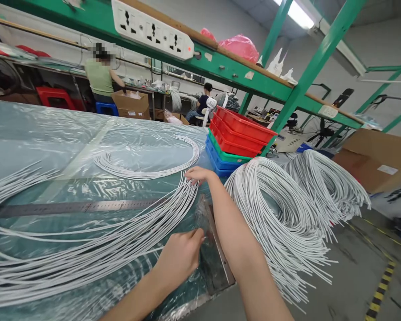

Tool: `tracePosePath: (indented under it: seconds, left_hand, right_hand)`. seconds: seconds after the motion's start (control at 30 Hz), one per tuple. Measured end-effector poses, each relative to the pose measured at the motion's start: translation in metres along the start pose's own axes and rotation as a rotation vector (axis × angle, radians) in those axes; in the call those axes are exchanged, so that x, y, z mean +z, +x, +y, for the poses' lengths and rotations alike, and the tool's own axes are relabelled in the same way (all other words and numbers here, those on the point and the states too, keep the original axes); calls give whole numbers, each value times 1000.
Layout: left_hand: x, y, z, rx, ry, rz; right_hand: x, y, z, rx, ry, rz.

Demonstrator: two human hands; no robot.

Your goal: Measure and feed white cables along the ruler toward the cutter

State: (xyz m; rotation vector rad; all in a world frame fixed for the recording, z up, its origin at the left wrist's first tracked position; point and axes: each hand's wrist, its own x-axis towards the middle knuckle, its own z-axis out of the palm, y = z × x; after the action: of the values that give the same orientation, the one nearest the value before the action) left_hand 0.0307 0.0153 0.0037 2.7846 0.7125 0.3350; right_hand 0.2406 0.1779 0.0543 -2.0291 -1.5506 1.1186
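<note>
My left hand (183, 252) is closed in a pinch low over the table's near edge. A white cable (155, 250) runs into it from the left, and a small pale tip shows at the fingertips. Farther forward, my right hand (198, 174) bends over the ends of a bundle of white cables (147, 223), its fingers closed at the cable ends; how many they hold is hidden. This bundle curves across the table to the left. Beyond it lies a smaller curved bundle of white cables (150, 174). A steel ruler (103, 205) lies partly under the near bundle.
A metal block (217, 263) sits at the table edge beneath my arms. Stacked red, green and blue trays (237, 133) stand behind. Large coils of white cable (274, 200) hang at the right. A green shelf frame (227, 67) with a power strip (152, 29) spans above. Two people sit farther back.
</note>
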Motion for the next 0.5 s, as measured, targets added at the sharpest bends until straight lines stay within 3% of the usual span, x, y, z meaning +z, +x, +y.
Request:
tracePosePath:
  seconds: [0.5]
  left_hand:
    - [-2,2,-1,-64,25,-78]
  right_hand:
    - [-2,4,-2,21,-57,-112]
